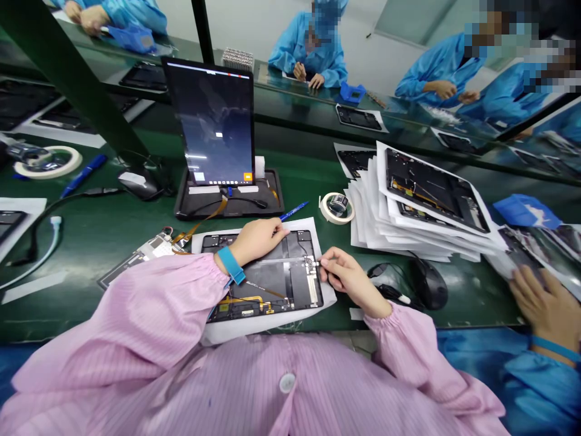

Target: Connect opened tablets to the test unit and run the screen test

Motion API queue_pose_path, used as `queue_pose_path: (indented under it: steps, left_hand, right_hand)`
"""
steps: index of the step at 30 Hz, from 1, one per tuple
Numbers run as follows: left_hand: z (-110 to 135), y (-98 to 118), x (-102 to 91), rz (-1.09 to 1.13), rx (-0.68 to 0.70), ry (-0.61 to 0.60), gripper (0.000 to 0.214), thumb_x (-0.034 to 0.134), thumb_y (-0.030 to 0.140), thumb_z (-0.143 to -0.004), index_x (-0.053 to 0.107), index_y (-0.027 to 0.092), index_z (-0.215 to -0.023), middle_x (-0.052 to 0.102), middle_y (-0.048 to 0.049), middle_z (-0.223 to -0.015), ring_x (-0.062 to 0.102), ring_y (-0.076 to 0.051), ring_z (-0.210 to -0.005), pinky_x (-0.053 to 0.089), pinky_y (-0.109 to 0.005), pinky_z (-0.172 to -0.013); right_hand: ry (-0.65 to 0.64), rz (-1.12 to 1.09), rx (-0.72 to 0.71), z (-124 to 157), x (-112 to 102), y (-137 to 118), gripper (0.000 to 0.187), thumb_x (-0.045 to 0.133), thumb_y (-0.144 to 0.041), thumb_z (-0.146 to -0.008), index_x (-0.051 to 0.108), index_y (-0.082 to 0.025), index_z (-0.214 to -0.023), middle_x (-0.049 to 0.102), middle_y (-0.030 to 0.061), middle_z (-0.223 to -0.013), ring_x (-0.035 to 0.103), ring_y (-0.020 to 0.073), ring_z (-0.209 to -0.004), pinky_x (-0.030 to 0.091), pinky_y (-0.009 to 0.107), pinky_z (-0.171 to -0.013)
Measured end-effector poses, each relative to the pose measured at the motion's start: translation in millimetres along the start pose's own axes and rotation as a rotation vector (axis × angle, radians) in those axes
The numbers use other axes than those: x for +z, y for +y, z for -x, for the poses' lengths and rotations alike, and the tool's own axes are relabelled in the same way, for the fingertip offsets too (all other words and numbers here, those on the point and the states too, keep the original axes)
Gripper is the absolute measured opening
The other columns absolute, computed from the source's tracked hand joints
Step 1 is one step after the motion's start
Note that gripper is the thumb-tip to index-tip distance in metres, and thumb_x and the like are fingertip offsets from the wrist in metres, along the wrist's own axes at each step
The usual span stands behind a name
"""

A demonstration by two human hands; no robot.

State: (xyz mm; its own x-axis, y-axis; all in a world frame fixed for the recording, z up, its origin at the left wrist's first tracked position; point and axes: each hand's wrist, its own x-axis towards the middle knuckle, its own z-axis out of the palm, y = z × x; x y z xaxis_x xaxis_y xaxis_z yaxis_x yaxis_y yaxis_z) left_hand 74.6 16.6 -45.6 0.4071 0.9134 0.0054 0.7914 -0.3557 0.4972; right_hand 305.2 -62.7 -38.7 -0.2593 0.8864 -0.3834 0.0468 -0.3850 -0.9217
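A tablet housing (272,278), black and opened up, lies on white paper in front of me with its inner parts showing. My left hand (256,240) rests over its far edge, wearing a blue wrist strap. The fingers are bent together, and whatever they may hold is hidden. At the housing's right edge, beside a small circuit board (310,264), my right hand (344,272) pinches something too small to make out. An orange flex cable (200,228) runs from a loose board (157,248) toward a lit tablet screen (218,124) standing upright.
Right of the housing rise stacked tablet housings with paper (408,224), a tape roll (336,208) and a black mouse (427,283). A blue pen (295,211) lies behind my left hand. A co-worker's hand (547,303) is at far right. Cables and another mouse (140,181) lie left.
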Motion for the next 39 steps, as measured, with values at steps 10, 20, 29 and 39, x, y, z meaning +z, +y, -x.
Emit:
queue_pose_path:
  steps: [10,20,29,39]
  left_hand:
    - [2,11,-5.1,0.063,-0.003,0.025,0.028,0.045,0.041,-0.091,0.061,0.019,-0.082,0.068,-0.0029,-0.078,0.061,-0.019,-0.073,0.036,-0.026,-0.061]
    - [4,12,0.7,0.090,0.031,-0.052,0.030,0.045,0.043,-0.090,0.062,0.020,-0.082,0.068,-0.0020,-0.078,0.059,-0.017,-0.069,0.034,-0.025,-0.057]
    - [3,11,2.6,0.095,0.020,-0.048,0.029,0.046,0.042,-0.090,0.062,0.020,-0.081,0.067,-0.0017,-0.078,0.059,-0.017,-0.069,0.035,-0.025,-0.059]
    - [4,12,0.8,0.053,0.040,-0.049,0.031,0.046,0.046,-0.090,0.063,0.021,-0.082,0.068,-0.0021,-0.078,0.062,-0.019,-0.074,0.039,-0.026,-0.062]
  right_hand:
    - [-0.135,0.017,0.112,3,-1,-12,0.031,0.059,-0.045,-0.082,0.040,-0.021,-0.080,0.056,-0.0056,-0.057,0.024,0.0013,-0.035,0.013,0.014,-0.034]
    - [0.094,0.628,-0.107,26,5,6,0.032,0.038,-0.050,-0.093,0.045,-0.021,-0.079,0.054,-0.0025,-0.059,0.043,0.0105,-0.048,0.033,0.023,-0.047]
    - [0.362,1.353,-0.359,32,25,15,0.040,0.023,-0.032,-0.099,0.050,-0.020,-0.071,0.058,0.0066,-0.070,0.054,0.0197,-0.070,0.040,0.032,-0.067]
    - [1.155,1.403,-0.342,86,-165,35,0.031,0.057,-0.044,-0.082,0.061,-0.018,-0.098,0.065,0.0189,-0.097,0.060,0.0344,-0.094,0.044,0.043,-0.078]
